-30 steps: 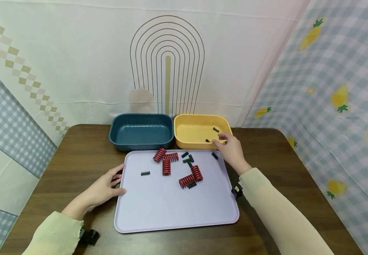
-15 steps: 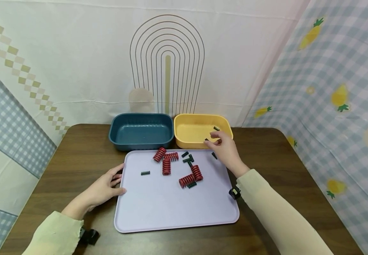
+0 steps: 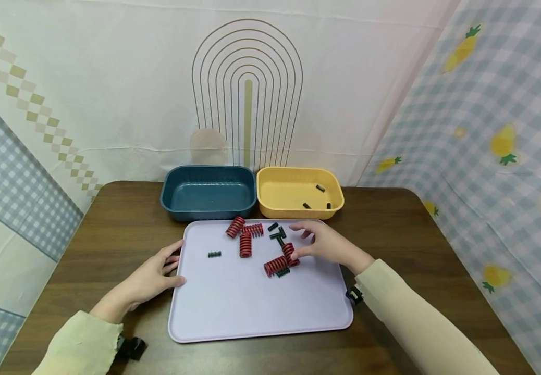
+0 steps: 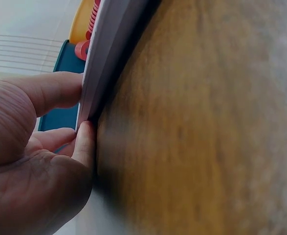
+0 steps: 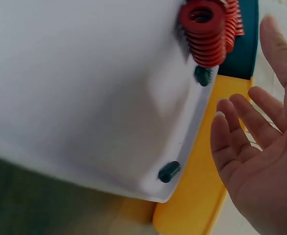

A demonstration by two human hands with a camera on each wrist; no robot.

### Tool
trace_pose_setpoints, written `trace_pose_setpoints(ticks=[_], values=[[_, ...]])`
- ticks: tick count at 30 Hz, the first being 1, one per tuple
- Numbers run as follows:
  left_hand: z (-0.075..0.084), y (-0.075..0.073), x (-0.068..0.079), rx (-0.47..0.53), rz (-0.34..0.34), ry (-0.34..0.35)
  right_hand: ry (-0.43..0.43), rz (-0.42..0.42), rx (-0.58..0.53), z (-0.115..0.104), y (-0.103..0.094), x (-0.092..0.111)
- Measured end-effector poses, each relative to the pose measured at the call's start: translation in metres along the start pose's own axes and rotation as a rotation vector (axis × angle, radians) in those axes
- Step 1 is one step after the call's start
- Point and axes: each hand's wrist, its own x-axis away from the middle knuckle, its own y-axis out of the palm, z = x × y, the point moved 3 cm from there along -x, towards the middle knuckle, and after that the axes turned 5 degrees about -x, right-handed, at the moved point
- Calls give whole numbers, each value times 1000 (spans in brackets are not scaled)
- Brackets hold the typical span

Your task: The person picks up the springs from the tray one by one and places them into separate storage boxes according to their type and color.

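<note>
Right hand (image 3: 325, 242) has moved from the yellow bin (image 3: 282, 195) to above the tray (image 3: 242, 302), its grip loosely spread, thumb near a red spring (image 3: 287, 249). Other red springs (image 3: 245, 245) and green springs (image 3: 214, 254) lie on the tray; three green ones sit inside the yellow bin. The left hand (image 3: 154, 278) holds the tray's edge above the worktop (image 3: 125, 224).

A dark brown wooden table (image 3: 406, 234) with rounded far corners stands in front of a white cloth (image 3: 125, 73); behind the table's far edge, that cloth bears thin nested arches (image 3: 248, 48) round an olive bar (image 3: 248, 122), with a beige rounded patch (image 3: 208, 147) low beside them; left of the table hang a diamond chain (image 3: 37, 99) and blue-and-white gingham (image 3: 12, 156); right of the table, wavy checked fabric (image 3: 467, 182) carries yellow pineapples (image 3: 502, 140) with green leaves.
</note>
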Motion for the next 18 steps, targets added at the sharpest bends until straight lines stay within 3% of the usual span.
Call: trace_pose_setpoints(ticks=[6, 18], values=[[-1, 0, 0, -5, 0, -3, -30, -54, 19, 3, 8, 8], [-1, 1, -1, 11, 2, -14, -23, -70, 18, 6, 19, 12]])
